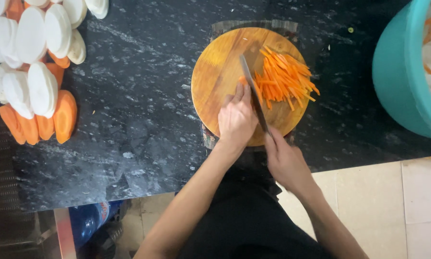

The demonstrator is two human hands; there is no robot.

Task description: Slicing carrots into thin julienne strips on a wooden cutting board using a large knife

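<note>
A round wooden cutting board [215,72] lies on a black speckled stone counter [143,110]. A pile of thin orange carrot sticks [285,76] covers the board's right half. My left hand [236,117] presses down on a small carrot piece [244,81] at the board's middle, fingers bent over it. My right hand [285,160] grips the handle of a knife [252,91], whose long blade runs up across the board just right of my left fingers.
Stacks of white radish slices [31,43] and orange carrot slices [43,122] lie at the counter's left. A teal plastic tub [402,76] holding cut vegetables stands at the right. Beige floor tiles [397,206] and a blue bottle [88,220] show below the counter edge.
</note>
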